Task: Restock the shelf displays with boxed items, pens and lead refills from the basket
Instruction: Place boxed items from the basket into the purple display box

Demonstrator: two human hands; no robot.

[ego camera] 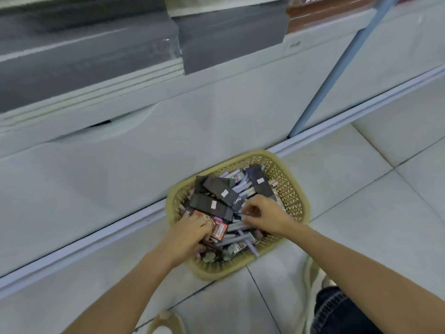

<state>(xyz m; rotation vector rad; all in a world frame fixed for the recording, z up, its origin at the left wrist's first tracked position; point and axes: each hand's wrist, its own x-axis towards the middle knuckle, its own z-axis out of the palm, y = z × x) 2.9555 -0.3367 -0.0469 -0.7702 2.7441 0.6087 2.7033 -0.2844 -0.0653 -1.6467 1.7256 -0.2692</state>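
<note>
Basket [296,196] is sitting on floor [361,213] beneath hands, within reach; left hand [190,233] is gripping packet [220,229], right hand [263,213] is pinching pens [237,226], apparently gathering stock.

Both hands were down in the basket [296,189] on the floor [361,213]. The left hand [190,231] had its fingers curled round a red packet [221,230], whose end showed just past the fingertips. The right hand [263,213] had its fingers bent, tips among lilac pens [237,227]; whether they pinched one was unclear. Dark boxes [212,205] lay just beyond both sets of fingers.
</note>
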